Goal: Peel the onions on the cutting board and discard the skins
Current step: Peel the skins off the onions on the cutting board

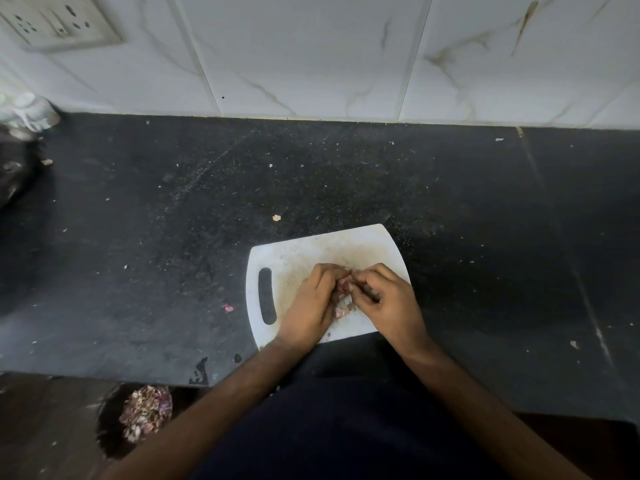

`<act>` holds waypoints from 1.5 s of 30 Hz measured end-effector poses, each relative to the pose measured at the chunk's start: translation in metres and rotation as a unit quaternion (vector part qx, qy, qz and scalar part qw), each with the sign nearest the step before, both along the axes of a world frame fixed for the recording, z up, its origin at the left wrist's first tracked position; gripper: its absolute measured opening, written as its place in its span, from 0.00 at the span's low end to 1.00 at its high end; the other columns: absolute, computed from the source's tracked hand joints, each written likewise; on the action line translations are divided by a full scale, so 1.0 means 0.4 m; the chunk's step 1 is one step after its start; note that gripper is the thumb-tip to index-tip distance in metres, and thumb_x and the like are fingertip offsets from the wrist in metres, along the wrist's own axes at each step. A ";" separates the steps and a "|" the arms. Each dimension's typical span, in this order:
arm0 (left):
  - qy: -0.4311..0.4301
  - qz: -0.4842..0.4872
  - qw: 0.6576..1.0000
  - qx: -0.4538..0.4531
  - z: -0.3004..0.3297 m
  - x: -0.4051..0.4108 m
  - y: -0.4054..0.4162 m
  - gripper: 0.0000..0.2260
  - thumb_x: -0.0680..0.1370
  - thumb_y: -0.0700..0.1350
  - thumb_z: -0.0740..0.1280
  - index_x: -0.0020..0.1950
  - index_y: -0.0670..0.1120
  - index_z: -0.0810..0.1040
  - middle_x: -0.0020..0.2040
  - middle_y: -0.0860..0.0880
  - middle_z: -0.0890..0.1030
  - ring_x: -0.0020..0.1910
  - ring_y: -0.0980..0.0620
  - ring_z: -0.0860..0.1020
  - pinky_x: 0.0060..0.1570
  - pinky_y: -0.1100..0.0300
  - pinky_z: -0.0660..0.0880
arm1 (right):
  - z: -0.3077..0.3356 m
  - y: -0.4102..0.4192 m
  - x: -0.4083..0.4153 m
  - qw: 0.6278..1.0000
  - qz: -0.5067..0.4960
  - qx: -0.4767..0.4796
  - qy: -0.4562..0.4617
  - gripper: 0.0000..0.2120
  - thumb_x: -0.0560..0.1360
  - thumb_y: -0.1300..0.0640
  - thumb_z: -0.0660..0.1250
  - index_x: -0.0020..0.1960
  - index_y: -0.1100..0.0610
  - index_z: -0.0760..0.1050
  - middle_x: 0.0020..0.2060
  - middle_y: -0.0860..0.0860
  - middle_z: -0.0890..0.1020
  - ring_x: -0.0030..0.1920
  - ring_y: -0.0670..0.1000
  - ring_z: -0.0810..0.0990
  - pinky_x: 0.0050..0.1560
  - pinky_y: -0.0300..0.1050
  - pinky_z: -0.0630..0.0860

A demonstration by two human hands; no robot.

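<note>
Over the white cutting board [298, 258] both hands meet: the left hand [311, 303] is closed around one small onion [344, 287], and the right hand [388, 299] pinches its skin from the right side. I can count only one onion; its long axis is hidden between the hands.

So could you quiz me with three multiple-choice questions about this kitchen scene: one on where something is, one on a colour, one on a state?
1. Where is the board's handle slot?
A. left end
B. right end
C. far edge

2. What colour is the counter?
A. white
B. black
C. green

3. What are the hands doing?
A. resting apart
B. working together on an onion
C. holding a knife

Answers:
A, the slot sits at the board's left end.
B, the counter is black.
B, the left hand and right hand meet around the onion.
</note>
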State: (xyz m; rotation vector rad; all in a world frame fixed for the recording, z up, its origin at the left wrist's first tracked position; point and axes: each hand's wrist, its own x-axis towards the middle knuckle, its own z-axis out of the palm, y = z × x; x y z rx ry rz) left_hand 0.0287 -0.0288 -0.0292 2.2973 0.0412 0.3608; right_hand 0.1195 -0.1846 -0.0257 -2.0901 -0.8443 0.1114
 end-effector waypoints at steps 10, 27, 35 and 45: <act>0.013 0.020 1.000 0.013 -0.002 -0.011 -0.005 0.21 0.84 0.45 0.59 0.75 0.38 0.66 0.69 0.40 0.72 0.67 0.48 0.71 0.71 0.62 0.66 | -0.023 -0.010 -0.002 0.998 -0.024 0.045 -0.027 0.09 0.75 0.63 0.75 0.56 0.59 0.85 0.48 0.49 0.87 0.50 0.42 0.85 0.53 0.44 0.82; 0.048 0.006 0.999 0.014 0.010 -0.008 -0.004 0.23 0.82 0.47 0.54 0.76 0.40 0.68 0.70 0.44 0.74 0.62 0.52 0.69 0.67 0.72 0.63 | -0.035 0.010 -0.011 0.996 -0.080 0.019 -0.024 0.07 0.72 0.62 0.77 0.50 0.56 0.85 0.42 0.47 0.86 0.39 0.46 0.84 0.41 0.48 0.83; 0.062 0.018 0.997 -0.035 0.005 -0.010 0.002 0.20 0.82 0.39 0.60 0.75 0.46 0.68 0.66 0.51 0.74 0.64 0.52 0.71 0.67 0.68 0.66 | -0.033 0.029 0.015 0.989 -0.128 0.013 0.067 0.06 0.73 0.57 0.76 0.50 0.56 0.85 0.41 0.45 0.86 0.39 0.43 0.84 0.42 0.47 0.83; 0.041 0.027 0.997 -0.055 -0.001 0.009 0.018 0.17 0.80 0.35 0.61 0.68 0.46 0.74 0.62 0.51 0.77 0.62 0.54 0.75 0.66 0.59 0.71 | -0.024 0.024 0.032 0.969 -0.192 0.042 0.148 0.04 0.75 0.59 0.75 0.49 0.55 0.81 0.39 0.47 0.83 0.38 0.49 0.85 0.28 0.46 0.82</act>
